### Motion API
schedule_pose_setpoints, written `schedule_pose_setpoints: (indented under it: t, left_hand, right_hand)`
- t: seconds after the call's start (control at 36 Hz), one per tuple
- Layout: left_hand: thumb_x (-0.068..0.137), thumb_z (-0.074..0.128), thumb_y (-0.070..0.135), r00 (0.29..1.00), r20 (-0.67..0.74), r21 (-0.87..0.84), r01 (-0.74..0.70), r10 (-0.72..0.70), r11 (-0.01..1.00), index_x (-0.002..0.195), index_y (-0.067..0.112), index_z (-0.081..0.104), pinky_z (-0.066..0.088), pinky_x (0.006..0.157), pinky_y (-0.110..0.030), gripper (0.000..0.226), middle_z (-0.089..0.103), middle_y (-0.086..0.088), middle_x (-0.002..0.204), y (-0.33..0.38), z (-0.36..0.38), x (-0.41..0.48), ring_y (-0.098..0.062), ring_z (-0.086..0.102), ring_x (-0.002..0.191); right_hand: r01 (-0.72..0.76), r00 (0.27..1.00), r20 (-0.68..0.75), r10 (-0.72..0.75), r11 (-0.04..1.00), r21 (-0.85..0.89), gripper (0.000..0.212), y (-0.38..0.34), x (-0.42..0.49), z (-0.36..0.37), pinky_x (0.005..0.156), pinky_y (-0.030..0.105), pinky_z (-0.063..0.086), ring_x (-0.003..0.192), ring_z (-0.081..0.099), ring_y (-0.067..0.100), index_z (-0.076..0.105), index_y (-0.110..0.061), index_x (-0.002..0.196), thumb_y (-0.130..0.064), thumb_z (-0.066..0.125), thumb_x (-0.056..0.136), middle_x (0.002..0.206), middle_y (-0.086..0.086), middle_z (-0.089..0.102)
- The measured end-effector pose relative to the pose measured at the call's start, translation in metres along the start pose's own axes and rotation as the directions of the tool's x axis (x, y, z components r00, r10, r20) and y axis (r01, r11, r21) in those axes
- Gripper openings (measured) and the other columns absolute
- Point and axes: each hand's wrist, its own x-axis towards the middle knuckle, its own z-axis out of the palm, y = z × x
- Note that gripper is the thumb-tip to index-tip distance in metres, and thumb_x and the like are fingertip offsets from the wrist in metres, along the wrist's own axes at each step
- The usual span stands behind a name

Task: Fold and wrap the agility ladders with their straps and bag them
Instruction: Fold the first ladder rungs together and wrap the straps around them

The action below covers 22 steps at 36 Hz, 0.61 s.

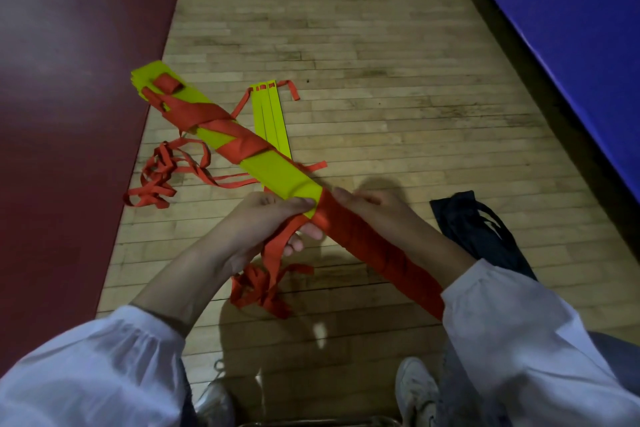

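Two white shoes [415,388] stand on the wooden floor [381,45] at the near edge, with white sleeves [104,374] above them. Both hands hold up a ladder bundle [284,177] of stacked yellow rungs, slanting from near right to far left. The right hand [370,208] is curled over the near stretch, which is wound tight in red strap [381,256]. The left hand [273,215] clamps the yellow part just beside it, thumb on top and fingers beneath, and the strap's loose tail [259,284] drops through those fingers to a heap on the floor. A black bag [481,239] lies right of the hands. Farther off, a second ladder [272,118] lies flat beneath the bundle, and a strap tangle [156,180] sits to its left. A maroon mat [69,80] borders the left side and a blue mat [571,28] the right
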Motion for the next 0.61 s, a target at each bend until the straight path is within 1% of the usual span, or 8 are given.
schedule_pose_setpoints:
  t: [0.06,0.11,0.17,0.25,0.33,0.39,0.5,0.61]
  left_hand:
    - [0.096,0.055,0.027,1.000,0.017,0.018,-0.001,0.001,1.000,0.094,-0.015,0.068,0.037,0.034,-0.013,0.045,0.060,-0.002,0.044,0.0000,-0.0007,0.0002,-0.007,0.048,0.032]
    - [0.095,0.055,0.028,0.999,0.037,0.020,0.000,0.000,1.000,0.095,-0.016,0.068,0.038,0.034,-0.013,0.045,0.061,-0.002,0.045,0.0003,-0.0010,-0.0002,-0.007,0.049,0.032]
    - [0.096,0.053,0.026,0.998,0.060,0.006,0.006,-0.006,1.000,0.097,-0.018,0.066,0.039,0.034,-0.013,0.045,0.062,-0.002,0.046,0.0005,-0.0005,-0.0005,-0.006,0.050,0.032]
    - [0.097,0.051,0.024,0.994,0.103,-0.047,0.038,-0.033,0.998,0.098,-0.015,0.064,0.043,0.036,-0.015,0.041,0.066,-0.004,0.052,0.0016,-0.0004,-0.0007,-0.007,0.054,0.035]
    - [0.096,0.053,0.024,0.989,0.136,-0.094,0.065,-0.052,0.993,0.096,-0.005,0.066,0.051,0.042,-0.020,0.032,0.072,-0.014,0.078,0.0016,-0.0035,0.0002,-0.014,0.061,0.045]
    - [0.096,0.054,0.029,0.984,0.158,-0.083,0.093,-0.079,0.992,0.099,-0.001,0.066,0.053,0.045,-0.023,0.032,0.072,-0.018,0.087,0.0003,-0.0060,0.0019,-0.018,0.062,0.048]
    - [0.094,0.051,0.044,0.978,0.163,-0.054,0.137,-0.127,0.989,0.102,0.003,0.064,0.053,0.047,-0.024,0.043,0.072,-0.017,0.089,-0.0003,-0.0086,0.0046,-0.020,0.063,0.051]
    - [0.088,0.048,0.057,0.978,0.144,-0.042,0.158,-0.151,0.987,0.099,0.005,0.062,0.052,0.046,-0.023,0.055,0.071,-0.015,0.087,0.0016,-0.0089,0.0046,-0.019,0.062,0.051]
  right_hand:
    - [0.001,1.000,0.031,-0.002,1.000,0.023,0.044,0.0017,0.0001,0.0007,0.077,0.032,0.051,0.085,0.067,0.015,0.074,-0.016,0.092,-0.057,0.061,0.082,0.089,0.002,0.072]
    - [-0.007,0.998,0.057,0.004,0.998,0.055,0.048,0.0029,0.0005,0.0011,0.072,0.031,0.048,0.077,0.065,0.013,0.074,-0.015,0.088,-0.060,0.064,0.075,0.080,0.001,0.069]
    - [-0.009,0.998,0.066,0.004,0.997,0.075,0.057,0.0039,0.0018,0.0012,0.072,0.033,0.049,0.075,0.065,0.014,0.074,-0.013,0.088,-0.064,0.064,0.066,0.079,0.003,0.070]
    - [0.002,0.999,0.046,-0.007,0.995,0.102,0.060,0.0045,0.0025,0.0020,0.072,0.034,0.049,0.075,0.066,0.015,0.075,-0.011,0.087,-0.064,0.066,0.060,0.078,0.005,0.071]
    - [0.000,1.000,0.028,-0.004,0.991,0.131,0.049,0.0037,0.0015,0.0021,0.065,0.030,0.050,0.068,0.067,0.014,0.076,-0.014,0.084,-0.059,0.071,0.064,0.073,0.003,0.072]
    - [0.015,1.000,0.007,-0.016,0.994,0.107,0.037,0.0038,0.0019,0.0015,0.065,0.027,0.049,0.067,0.067,0.010,0.076,-0.019,0.081,-0.055,0.072,0.072,0.073,-0.002,0.072]
    - [0.083,0.995,-0.053,-0.081,0.996,0.038,0.022,0.0045,0.0038,0.0026,0.063,0.022,0.045,0.061,0.062,-0.003,0.072,-0.029,0.072,-0.051,0.072,0.076,0.061,-0.017,0.066]
    - [0.128,0.983,-0.134,-0.125,0.992,0.012,0.020,0.0073,0.0045,0.0053,0.065,0.025,0.045,0.068,0.063,0.003,0.068,-0.030,0.069,-0.048,0.077,0.072,0.064,-0.013,0.066]
